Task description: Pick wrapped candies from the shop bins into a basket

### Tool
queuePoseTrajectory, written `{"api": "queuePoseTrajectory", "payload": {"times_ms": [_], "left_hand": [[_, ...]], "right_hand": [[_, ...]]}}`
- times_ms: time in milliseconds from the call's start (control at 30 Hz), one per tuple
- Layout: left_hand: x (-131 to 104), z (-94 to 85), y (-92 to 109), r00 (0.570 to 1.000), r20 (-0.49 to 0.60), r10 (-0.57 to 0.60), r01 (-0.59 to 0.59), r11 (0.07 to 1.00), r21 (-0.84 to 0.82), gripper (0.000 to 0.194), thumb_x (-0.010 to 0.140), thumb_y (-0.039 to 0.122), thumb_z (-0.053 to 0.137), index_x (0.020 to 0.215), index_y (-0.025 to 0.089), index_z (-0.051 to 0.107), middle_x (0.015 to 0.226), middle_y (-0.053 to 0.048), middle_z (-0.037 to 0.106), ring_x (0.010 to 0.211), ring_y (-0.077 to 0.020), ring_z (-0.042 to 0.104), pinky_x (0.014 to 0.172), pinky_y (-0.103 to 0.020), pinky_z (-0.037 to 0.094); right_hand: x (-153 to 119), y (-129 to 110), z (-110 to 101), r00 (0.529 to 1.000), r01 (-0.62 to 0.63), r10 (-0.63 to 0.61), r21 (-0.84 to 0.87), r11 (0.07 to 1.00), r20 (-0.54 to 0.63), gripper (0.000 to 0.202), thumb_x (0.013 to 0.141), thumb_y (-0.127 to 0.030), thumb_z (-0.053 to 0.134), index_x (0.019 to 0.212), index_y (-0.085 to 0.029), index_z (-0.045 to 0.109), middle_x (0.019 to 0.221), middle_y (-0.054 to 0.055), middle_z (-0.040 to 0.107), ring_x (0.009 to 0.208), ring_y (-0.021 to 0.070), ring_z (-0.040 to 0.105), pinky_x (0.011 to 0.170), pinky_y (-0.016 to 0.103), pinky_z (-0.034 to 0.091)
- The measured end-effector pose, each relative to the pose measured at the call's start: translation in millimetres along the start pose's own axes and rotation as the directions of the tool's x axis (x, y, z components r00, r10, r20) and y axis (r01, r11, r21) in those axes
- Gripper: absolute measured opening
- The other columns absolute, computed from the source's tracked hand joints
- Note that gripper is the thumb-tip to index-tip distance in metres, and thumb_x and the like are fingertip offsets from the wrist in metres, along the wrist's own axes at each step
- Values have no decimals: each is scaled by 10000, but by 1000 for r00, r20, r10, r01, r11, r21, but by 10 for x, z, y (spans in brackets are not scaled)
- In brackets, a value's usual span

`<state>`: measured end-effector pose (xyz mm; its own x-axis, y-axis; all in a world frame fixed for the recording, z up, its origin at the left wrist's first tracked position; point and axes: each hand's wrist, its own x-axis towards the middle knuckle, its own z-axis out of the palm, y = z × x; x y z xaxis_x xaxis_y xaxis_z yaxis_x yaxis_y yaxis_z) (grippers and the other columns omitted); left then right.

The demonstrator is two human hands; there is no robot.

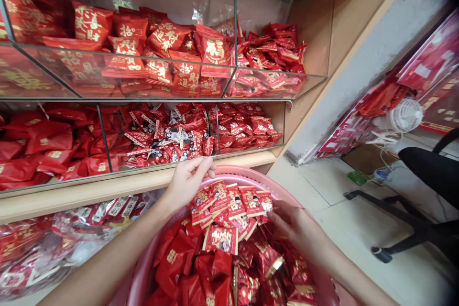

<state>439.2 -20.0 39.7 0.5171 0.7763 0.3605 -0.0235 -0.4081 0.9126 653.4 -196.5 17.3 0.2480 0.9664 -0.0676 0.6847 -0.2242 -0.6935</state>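
A pink plastic basket stands in front of me, heaped with red candy packets. Over its far rim lies my left hand, its fingers curled round the edge. My right hand is inside the basket on the right, its fingertips closed at the edge of a small red candy packet with gold print. Several like it overlap in a pile between both hands. Larger plain red packets fill the left of the basket, and shiny red-and-gold ones the right.
Glass-fronted shelf compartments full of red packets rise beyond the basket. A wooden ledge runs below them, with clear-wrapped goods underneath. To the right are a white fan and a black wheeled chair on the tiled floor.
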Motion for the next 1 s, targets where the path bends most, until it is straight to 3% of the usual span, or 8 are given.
{"api": "queuePoseTrajectory", "payload": {"times_ms": [100,233,300,467,633,800,900,1000], "left_hand": [[-4,-2,1,1000,2,-3,3,1000,-1,325,881,367,481,706,144,639,672,-16,631,665,-123,591,676,-229,469],[-3,-4,-13,1000,2,6,-6,1000,16,338,882,379,477,701,147,644,662,-16,629,669,-126,593,690,-235,473],[-1,-3,-23,1000,6,1,-1,1000,-2,337,878,390,480,709,148,642,666,-17,630,670,-129,594,693,-242,479],[-1,3,-20,1000,3,-16,16,999,-30,336,871,395,486,706,144,635,670,-23,625,672,-135,590,691,-250,476],[-15,-7,1,1000,8,-14,14,999,30,338,878,384,475,698,147,635,682,-20,630,673,-132,584,685,-239,455],[-22,-25,-14,999,33,-14,12,997,77,362,884,401,449,669,157,609,663,-13,615,669,-139,578,670,-231,442],[-20,-29,-27,998,59,-36,29,993,117,370,884,423,433,687,162,607,674,-13,620,680,-148,580,666,-231,435],[-18,-27,-50,994,85,-72,55,982,181,385,883,446,423,698,165,610,686,-14,632,710,-167,583,682,-244,432]], "right_hand": [[-17,10,13,999,-1,-1,-60,998,-36,266,882,-427,430,928,-212,579,743,39,674,693,221,632,637,324,467],[-24,7,26,997,0,-4,-46,999,-83,408,901,-398,400,1269,-221,404,843,41,690,721,222,648,644,330,471],[-31,-1,31,998,17,-23,-93,996,-57,446,910,-387,378,1327,-231,357,829,36,687,737,232,647,652,336,462],[-60,-30,41,998,69,-69,-194,979,6,328,921,-369,364,1190,-224,483,809,40,674,722,236,623,639,329,416],[-69,-72,58,997,73,-72,-198,977,13,241,920,-374,371,886,-233,563,778,34,663,683,215,609,604,304,395],[-66,-45,96,997,74,-78,-229,971,-10,251,902,-400,391,921,-241,584,844,52,687,741,232,635,622,308,424],[-16,-99,-44,996,42,-63,-310,950,-58,298,890,-432,387,889,-238,614,809,68,695,728,248,646,596,310,428],[122,-350,-408,982,48,-116,-397,916,-147,364,901,-444,348,860,-230,639,728,74,691,653,245,644,561,312,415]]}}
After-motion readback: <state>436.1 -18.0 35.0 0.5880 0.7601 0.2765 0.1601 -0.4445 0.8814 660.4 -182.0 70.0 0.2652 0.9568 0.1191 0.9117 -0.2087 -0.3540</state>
